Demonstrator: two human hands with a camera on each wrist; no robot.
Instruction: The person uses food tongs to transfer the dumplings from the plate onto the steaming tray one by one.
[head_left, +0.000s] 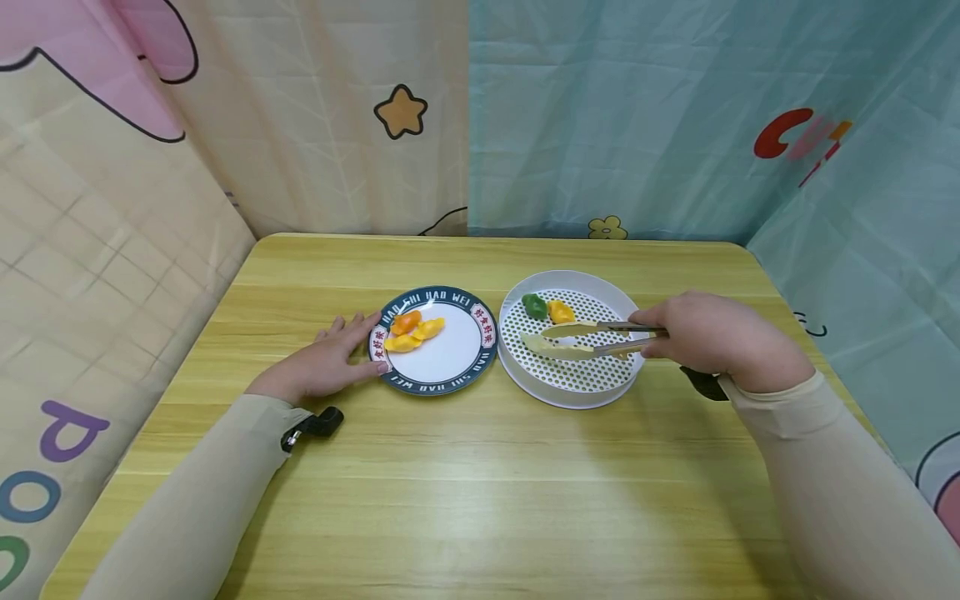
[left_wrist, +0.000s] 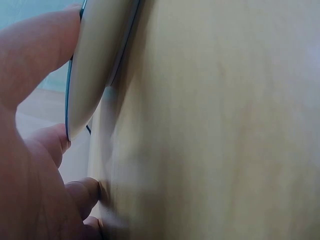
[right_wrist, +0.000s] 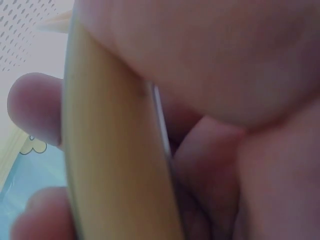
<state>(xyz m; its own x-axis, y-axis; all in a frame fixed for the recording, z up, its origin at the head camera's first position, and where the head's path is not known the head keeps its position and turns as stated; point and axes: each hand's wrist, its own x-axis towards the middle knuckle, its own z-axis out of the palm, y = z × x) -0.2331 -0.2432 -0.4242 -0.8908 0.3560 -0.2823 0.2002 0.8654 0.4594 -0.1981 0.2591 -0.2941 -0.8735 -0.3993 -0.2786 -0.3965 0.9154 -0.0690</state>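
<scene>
My left hand (head_left: 337,358) rests its spread thumb and index finger on the left rim of a round plate (head_left: 438,387), which has a dark blue lettered border. On the plate lie an orange dumpling-like piece (head_left: 406,322) and two yellow ones (head_left: 430,329). My right hand (head_left: 712,337) grips metal tongs (head_left: 622,327) with pale yellowish tips, their arms parted above a white perforated steamer tray (head_left: 570,398). Inside the tray, just beyond the tips, sit a green dumpling-like piece (head_left: 535,307) and a yellow one (head_left: 561,312). The tongs cover part of the tray floor.
Plate and tray stand side by side on a light wooden table (head_left: 450,500). Patterned curtains (head_left: 337,125) hang behind its far edge and along both sides. A black strap (head_left: 318,423) sits at my left wrist.
</scene>
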